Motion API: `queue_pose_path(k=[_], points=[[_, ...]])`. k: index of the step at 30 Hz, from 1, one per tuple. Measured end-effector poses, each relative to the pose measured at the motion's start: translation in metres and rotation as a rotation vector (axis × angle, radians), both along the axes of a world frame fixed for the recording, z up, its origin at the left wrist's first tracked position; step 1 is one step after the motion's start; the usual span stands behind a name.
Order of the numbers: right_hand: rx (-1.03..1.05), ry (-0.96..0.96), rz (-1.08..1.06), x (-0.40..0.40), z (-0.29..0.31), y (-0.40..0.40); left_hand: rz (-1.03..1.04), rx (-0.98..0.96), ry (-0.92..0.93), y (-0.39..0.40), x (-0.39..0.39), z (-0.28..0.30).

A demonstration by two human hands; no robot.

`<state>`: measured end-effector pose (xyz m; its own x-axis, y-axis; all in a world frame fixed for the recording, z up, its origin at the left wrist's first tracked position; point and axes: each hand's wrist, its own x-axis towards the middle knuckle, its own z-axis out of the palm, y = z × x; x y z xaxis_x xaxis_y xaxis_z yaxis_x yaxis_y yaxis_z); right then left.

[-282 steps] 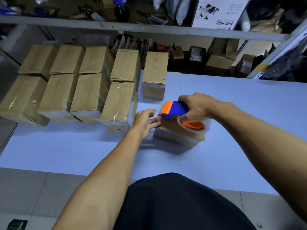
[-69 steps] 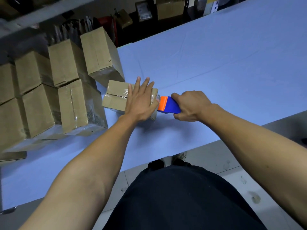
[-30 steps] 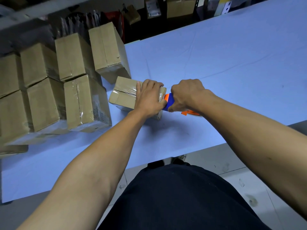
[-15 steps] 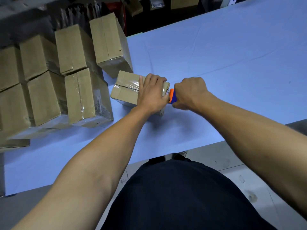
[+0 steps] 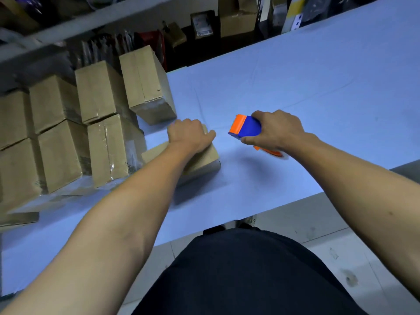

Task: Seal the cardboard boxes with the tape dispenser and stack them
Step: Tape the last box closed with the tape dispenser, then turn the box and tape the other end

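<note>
A small cardboard box [image 5: 202,159] lies on the pale blue table [image 5: 295,92] in front of me. My left hand [image 5: 189,136] grips its far end, fingers curled over the edge, and hides much of its top. My right hand [image 5: 276,131] holds the blue and orange tape dispenser [image 5: 245,127] a short way right of the box, lifted off the table and apart from the box. The orange tape roll shows under my right wrist.
Several sealed cardboard boxes [image 5: 106,148] stand stacked in rows at the left of the table, the nearest just left of my left hand. Shelving with clutter [image 5: 204,23] runs behind the table. The table's near edge crosses just in front of my body.
My right hand has pulled the tape dispenser away from the box's right end and lifted it. My left hand has shifted to grip the box's far end, and the box sits nearer me.
</note>
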<state>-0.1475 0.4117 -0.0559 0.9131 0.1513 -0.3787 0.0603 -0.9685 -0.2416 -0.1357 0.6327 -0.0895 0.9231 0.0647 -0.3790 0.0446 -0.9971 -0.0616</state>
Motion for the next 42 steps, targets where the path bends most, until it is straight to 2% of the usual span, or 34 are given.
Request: queue_pose_path(k=[3,6,12,14,16,18,19,21,23,29,42], points=[[0.018,-0.048,0.034,0.003,0.007,0.004,0.217,-0.097,0.014,0.007,-0.006,0.001],[0.121,-0.043,0.031,0.009,0.017,0.012,0.371,-0.177,0.024,0.012,-0.017,0.001],[0.187,-0.009,0.156,0.019,0.037,0.026,0.460,-0.254,0.069,0.026,-0.026,0.004],[0.214,-0.037,0.171,0.022,0.044,0.030,0.445,-0.348,-0.010,0.032,-0.023,0.002],[0.253,-0.057,0.185,0.026,0.050,0.032,0.446,-0.484,-0.191,0.036,-0.018,0.008],[0.295,-0.062,0.201,0.028,0.057,0.034,0.545,-0.704,-0.315,0.035,-0.012,0.019],[0.319,-0.064,0.209,0.028,0.059,0.034,0.645,-0.896,-0.263,0.032,-0.010,0.028],[0.354,-0.085,0.225,0.026,0.064,0.036,0.815,-1.293,0.025,0.029,-0.008,0.046],[0.376,-0.107,0.232,0.025,0.066,0.038,0.802,-1.448,0.220,0.029,-0.008,0.055],[0.381,-0.115,0.264,0.021,0.067,0.037,0.806,-1.590,0.206,0.028,-0.008,0.060],[0.394,-0.147,0.224,0.013,0.064,0.030,0.734,-1.655,0.206,0.027,-0.012,0.065]])
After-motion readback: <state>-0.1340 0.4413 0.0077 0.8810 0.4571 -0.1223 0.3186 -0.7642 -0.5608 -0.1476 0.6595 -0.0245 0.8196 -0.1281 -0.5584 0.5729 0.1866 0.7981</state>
